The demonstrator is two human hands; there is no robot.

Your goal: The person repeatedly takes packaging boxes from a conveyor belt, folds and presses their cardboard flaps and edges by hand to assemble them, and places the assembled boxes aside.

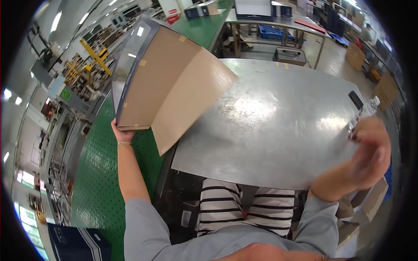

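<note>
My left hand (123, 132) grips the lower corner of a large cardboard box (148, 82). The box is tilted up over the left edge of the metal table. Its brown side faces me with a flap (191, 93) swung out, bits of yellowish tape stick along it, and a dark blue edge and a clear, shiny panel (133, 50) show on its far side. My right hand (370, 152) is raised over the table's right end, away from the box. Motion blurs its fingers, so their grip is unclear. Just beyond it are a clear plastic bottle (363, 114) and a dark flat object (355, 100).
The metal table (261, 148) spans the front. A green perforated conveyor (93, 187) runs along the left, with a dark blue box (80, 243) at its near end. Another table (278, 21) with boxes stands behind. Open cartons (365, 202) sit low at right.
</note>
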